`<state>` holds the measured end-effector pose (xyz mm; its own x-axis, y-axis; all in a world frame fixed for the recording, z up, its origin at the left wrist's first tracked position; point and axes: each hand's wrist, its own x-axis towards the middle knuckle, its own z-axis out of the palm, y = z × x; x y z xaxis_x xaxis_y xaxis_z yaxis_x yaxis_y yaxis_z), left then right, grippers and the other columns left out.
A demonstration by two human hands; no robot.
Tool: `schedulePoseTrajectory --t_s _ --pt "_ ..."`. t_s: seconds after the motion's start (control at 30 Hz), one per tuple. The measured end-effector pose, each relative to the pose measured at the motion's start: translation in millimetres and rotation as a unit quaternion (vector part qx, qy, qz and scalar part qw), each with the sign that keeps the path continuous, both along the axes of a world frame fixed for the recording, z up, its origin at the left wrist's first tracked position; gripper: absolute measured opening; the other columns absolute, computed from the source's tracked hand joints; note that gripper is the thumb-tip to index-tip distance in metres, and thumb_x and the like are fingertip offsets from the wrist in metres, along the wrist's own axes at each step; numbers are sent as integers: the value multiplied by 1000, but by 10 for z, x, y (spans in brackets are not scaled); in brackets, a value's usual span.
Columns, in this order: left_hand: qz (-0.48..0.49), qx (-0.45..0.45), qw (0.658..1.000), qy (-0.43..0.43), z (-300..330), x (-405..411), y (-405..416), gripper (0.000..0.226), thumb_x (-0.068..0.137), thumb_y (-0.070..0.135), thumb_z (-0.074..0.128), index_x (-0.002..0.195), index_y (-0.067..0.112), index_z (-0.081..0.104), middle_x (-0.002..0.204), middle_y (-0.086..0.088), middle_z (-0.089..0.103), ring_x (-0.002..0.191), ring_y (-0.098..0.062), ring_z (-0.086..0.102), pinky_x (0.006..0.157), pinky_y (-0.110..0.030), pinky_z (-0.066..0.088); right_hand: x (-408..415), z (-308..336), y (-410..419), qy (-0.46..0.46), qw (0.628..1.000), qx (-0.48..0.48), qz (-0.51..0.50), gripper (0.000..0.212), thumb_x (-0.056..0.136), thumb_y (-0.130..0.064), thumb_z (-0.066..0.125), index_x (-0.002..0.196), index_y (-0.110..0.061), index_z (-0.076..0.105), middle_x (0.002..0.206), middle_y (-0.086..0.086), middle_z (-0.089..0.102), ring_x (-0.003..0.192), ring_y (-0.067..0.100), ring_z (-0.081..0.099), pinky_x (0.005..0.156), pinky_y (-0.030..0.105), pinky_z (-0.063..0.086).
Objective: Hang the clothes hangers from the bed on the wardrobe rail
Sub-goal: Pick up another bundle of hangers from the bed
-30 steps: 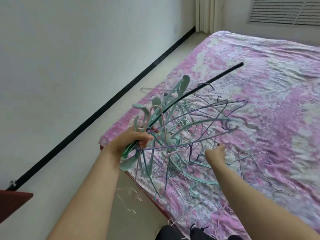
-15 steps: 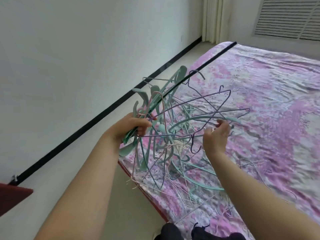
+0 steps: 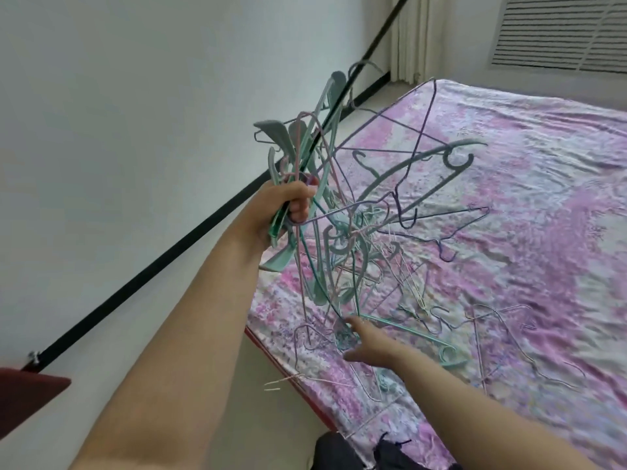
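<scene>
My left hand [image 3: 285, 212] grips a tangled bundle of hangers [image 3: 356, 212], teal plastic and thin purple and pink wire, together with a long black rod [image 3: 373, 45]. The bundle is lifted above the near left corner of the bed [image 3: 543, 198], its lower hangers dangling down to the sheet. My right hand [image 3: 368, 346] reaches low with fingers stretched out and touches a teal hanger [image 3: 407, 330] lying on the bed. Several loose wire hangers [image 3: 492, 320] lie flat around it. No wardrobe rail is in view.
A white wall with a black skirting strip [image 3: 163, 259] runs along the left, with a strip of floor between it and the bed. A dark red furniture corner [image 3: 27, 395] sits bottom left. Curtain [image 3: 410, 35] and a slatted vent [image 3: 559, 32] are at the back.
My left hand has raised the bundle and rod higher and tilted the rod steeply up. My right hand has left the bundle and dropped to the hangers near the bed edge.
</scene>
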<state>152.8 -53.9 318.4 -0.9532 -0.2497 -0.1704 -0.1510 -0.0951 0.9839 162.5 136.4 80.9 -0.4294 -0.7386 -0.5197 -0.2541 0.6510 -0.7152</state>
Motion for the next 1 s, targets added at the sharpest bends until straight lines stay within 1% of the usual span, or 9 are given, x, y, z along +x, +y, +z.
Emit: schedulePoseTrajectory --t_s 0.2,0.37,0.43,0.53,0.67,0.73,0.8,0.9,1.0 --pt "6 9 1000 11 43 -78 67 12 78 5 58 90 6 57 46 7 38 40 -8 32 46 -20 27 179 -65 -122 17 985 -18 -171 77 82 -48 68 135 -12 25 141 8 39 113 28 54 86 34 45" --pt "32 45 998 25 36 -133 99 7 79 3 56 83 8 55 47 5 38 40 -9 32 45 -19 29 312 -78 -160 74 960 -12 -270 30 94 -35 54 111 -13 42 128 8 34 80 26 50 68 34 43" --pt "43 42 998 27 22 -148 94 6 79 3 56 82 8 55 49 3 37 44 -11 30 47 -21 27 317 -106 -110 140 959 5 -246 22 97 -37 46 105 -17 50 127 4 33 80 28 55 64 33 41" --pt "57 34 998 22 -42 -163 74 5 81 2 55 85 6 56 49 3 38 45 -11 32 48 -22 29 278 -195 21 222 955 27 -195 34 98 -43 40 97 -15 59 121 4 42 81 30 57 62 32 39" --pt "60 -51 997 -12 -252 -142 124 7 87 0 57 94 1 59 53 -1 42 48 -14 39 49 -24 34 267 -201 130 377 916 -72 -117 21 89 -38 51 85 -21 63 92 0 62 80 28 62 75 38 48" --pt "47 -95 994 -35 -380 -132 147 3 88 3 60 90 5 61 54 -2 45 50 -15 43 51 -26 37 243 -44 166 324 936 -129 -46 26 90 -45 52 96 -22 61 94 -3 65 86 24 63 72 33 47" --pt "24 -127 989 -66 -517 -114 135 6 88 9 64 83 11 61 54 0 48 51 -15 46 54 -27 40 155 165 196 269 955 -125 2 46 82 -65 53 103 -25 57 101 -4 64 89 21 60 71 31 47" --pt "-32 -171 978 -111 -710 -36 166 12 87 20 68 85 12 61 58 1 53 54 -14 51 56 -27 42 -37 525 189 270 953 -136 16 55 84 -72 38 83 -20 55 80 -2 62 72 18 57 64 33 49" --pt "-68 -172 973 -140 -870 77 330 17 87 22 68 80 10 59 60 -4 54 54 -15 52 57 -26 44 -226 783 157 387 907 -168 -1 60 88 -70 33 63 -18 49 53 -6 52 49 17 50 44 25 36"
